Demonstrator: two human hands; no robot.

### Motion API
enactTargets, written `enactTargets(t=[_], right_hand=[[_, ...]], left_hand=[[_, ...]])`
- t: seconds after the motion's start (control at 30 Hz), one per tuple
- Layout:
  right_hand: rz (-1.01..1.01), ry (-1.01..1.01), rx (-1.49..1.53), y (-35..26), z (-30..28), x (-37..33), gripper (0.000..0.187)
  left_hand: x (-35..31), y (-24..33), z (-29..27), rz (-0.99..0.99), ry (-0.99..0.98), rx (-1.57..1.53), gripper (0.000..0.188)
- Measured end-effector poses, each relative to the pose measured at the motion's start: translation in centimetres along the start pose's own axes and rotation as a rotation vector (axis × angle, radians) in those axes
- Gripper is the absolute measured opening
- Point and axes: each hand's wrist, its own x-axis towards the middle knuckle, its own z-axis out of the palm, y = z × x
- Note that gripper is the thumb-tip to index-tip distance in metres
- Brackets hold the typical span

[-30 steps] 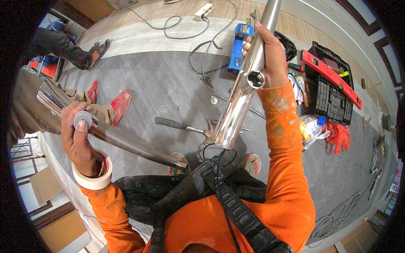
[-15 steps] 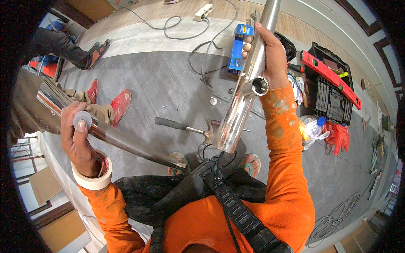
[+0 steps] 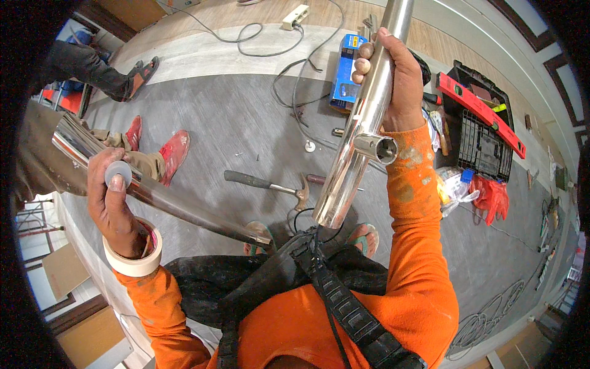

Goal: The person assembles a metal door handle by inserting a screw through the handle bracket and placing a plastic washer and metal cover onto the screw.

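The left hand (image 3: pixel 114 200) is closing around a long steel tube (image 3: pixel 190 209) at nine o'clock, its thumb pressing on a pale round disc (image 3: pixel 118 167); whether that disc is sitting loose or fixed, I cannot tell. A roll of masking tape (image 3: pixel 132 266) is circling the left wrist at eight o'clock. The long steel tube is slanting down toward the person's sandalled feet. The right hand (image 3: pixel 401 80), between one and two o'clock, is clamping its fingers and thumb around a socketed steel tube (image 3: pixel 344 178); this tube's lower end is pointing toward six o'clock, and its short open side socket (image 3: pixel 365 144) is facing four o'clock.

Beyond the tubes, a claw hammer (image 3: pixel 252 179) is lying on the grey floor near the centre. Red gloves (image 3: pixel 491 200) are resting at three o'clock, just beside a black tool case (image 3: pixel 488 150), and a red spirit level (image 3: pixel 479 112) is lying across that case. A blue box (image 3: pixel 345 67) is standing at one o'clock. Between nine and ten, another person's red shoes (image 3: pixel 176 154) are showing. Farthest off, a white power strip (image 3: pixel 296 17) is lying at twelve o'clock.
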Motion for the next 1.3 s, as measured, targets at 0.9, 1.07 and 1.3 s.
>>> enactTargets(t=[0.9, 1.07, 1.3], right_hand=[[-0.066, 0.047, -0.038, -0.5, -0.1, -0.1, 0.021], [-0.011, 0.04, 0.081, 0.1, -0.5, 0.4, 0.022], [-0.044, 0.065, -0.03, 0.4, -0.4, 0.2, 0.023]], left_hand=[[-0.1, -0.1, -0.2, -0.023, -0.017, 0.004, 0.035], [-0.2, -0.1, -0.4, -0.029, -0.014, 0.019, 0.036], [-0.2, 0.2, 0.0, -0.032, 0.018, 0.031, 0.033]])
